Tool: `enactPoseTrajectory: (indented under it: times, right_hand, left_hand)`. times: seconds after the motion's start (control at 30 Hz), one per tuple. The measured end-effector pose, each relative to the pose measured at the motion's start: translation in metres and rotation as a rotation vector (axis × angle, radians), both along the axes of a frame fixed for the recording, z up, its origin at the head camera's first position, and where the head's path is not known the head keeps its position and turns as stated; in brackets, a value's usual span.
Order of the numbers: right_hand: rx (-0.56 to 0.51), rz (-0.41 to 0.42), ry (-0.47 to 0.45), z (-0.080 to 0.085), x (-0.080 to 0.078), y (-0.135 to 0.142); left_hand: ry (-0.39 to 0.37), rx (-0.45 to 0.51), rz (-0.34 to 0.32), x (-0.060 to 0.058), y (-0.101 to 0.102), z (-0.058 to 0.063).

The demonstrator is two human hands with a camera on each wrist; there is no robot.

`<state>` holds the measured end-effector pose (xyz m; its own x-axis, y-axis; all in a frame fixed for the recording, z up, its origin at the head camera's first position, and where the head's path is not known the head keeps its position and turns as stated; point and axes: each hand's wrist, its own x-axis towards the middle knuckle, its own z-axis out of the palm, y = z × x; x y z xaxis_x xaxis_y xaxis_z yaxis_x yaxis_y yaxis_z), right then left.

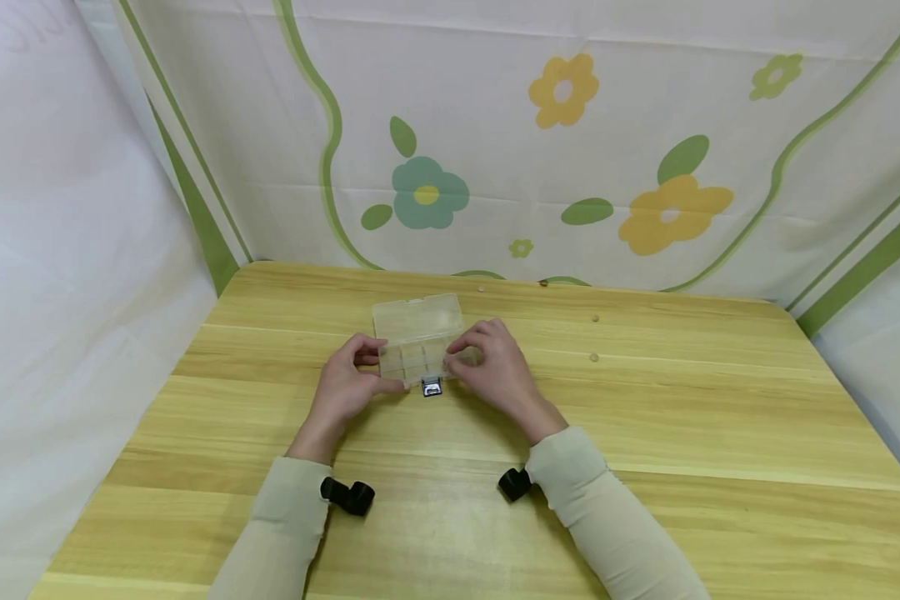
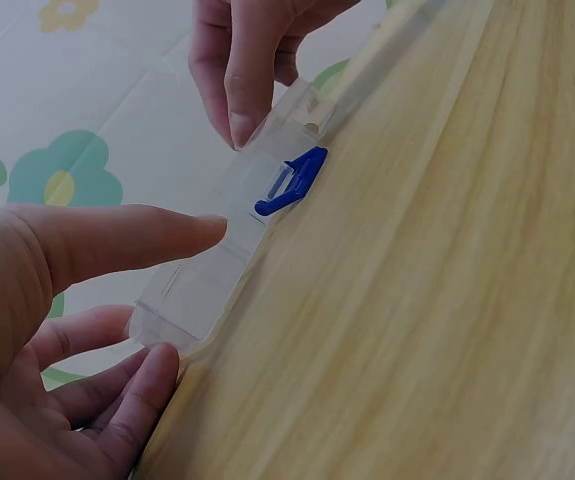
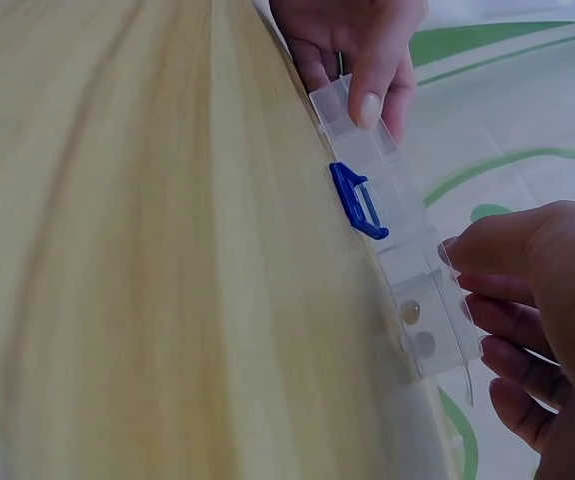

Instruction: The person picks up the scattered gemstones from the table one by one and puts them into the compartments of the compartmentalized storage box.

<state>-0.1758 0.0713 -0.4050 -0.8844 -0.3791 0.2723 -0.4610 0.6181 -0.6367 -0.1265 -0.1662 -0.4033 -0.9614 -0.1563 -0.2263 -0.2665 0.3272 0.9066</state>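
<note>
A clear plastic compartment box (image 1: pixel 414 360) lies on the table with its lid (image 1: pixel 417 320) open and leaning back. Its blue latch (image 2: pixel 292 183) hangs at the front edge. My left hand (image 1: pixel 345 383) grips the box's left end, thumb along the front and fingers around the side. The right hand (image 1: pixel 495 362) is at the right-hand compartments, fingers bent and thumb tip close to the index finger; whether a tiny thing is between them is hidden. In the right wrist view, a small round bead (image 3: pixel 411 312) shows in the end compartment.
Two small pale round pieces (image 1: pixel 595 318) lie on the wooden table (image 1: pixel 682 417) right of the box. Another pale piece (image 1: pixel 481 289) and a brown one (image 1: pixel 543 283) are near the back edge, by the flowered curtain (image 1: pixel 495 167).
</note>
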Motion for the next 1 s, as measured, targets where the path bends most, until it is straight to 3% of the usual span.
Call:
enactPoseTrajectory:
  times: [1.0]
  right_hand:
    - [0.019, 0.013, 0.017, -0.0011, 0.0012, -0.0015]
  left_hand:
    - [0.013, 0.012, -0.008, 0.0002, -0.0003, -0.0009]
